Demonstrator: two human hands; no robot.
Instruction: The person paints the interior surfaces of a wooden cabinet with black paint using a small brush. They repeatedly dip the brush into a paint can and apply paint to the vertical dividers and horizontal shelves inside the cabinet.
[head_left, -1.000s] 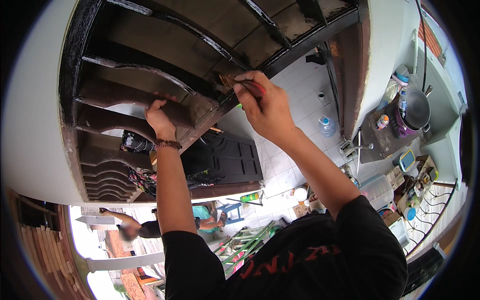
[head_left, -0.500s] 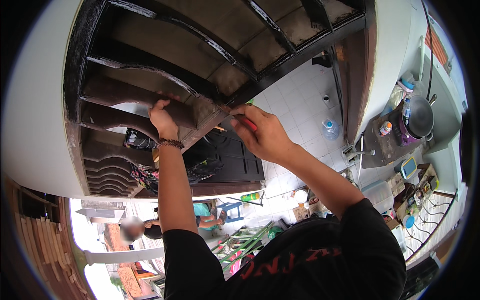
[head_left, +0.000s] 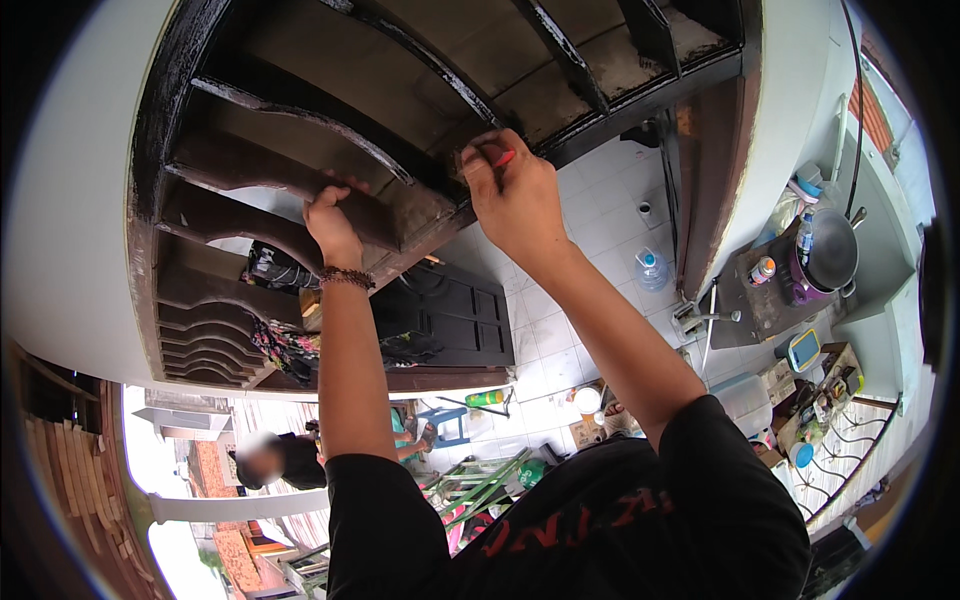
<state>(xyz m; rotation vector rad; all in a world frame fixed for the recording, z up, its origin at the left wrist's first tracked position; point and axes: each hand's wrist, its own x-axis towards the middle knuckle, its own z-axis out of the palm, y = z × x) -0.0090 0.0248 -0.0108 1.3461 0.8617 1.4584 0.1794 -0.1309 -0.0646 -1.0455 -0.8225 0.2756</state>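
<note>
Overhead is a wooden lattice frame [head_left: 425,222] with curved slats, part glossy black and part brown. My left hand [head_left: 333,228] grips a brown slat [head_left: 250,165], its fingers curled over the edge. A beaded bracelet [head_left: 346,277] circles that wrist. My right hand [head_left: 515,190] is closed around a red-handled paintbrush [head_left: 497,155], held up against the inner corner where a black slat meets the frame's rail. The brush's bristles are hidden by my fingers and the dark wood.
Below are a dark panelled door [head_left: 455,315], a floral cloth [head_left: 285,345] and a water bottle [head_left: 652,270] on white tiles. At right, a wok [head_left: 832,250] and a spray can [head_left: 762,270] stand on a counter. A green ladder [head_left: 490,485] and another person [head_left: 290,460] are lower down.
My right hand has moved up and slightly right along the rail with the paintbrush. My left hand keeps its hold on the slat. The view has shifted slightly.
</note>
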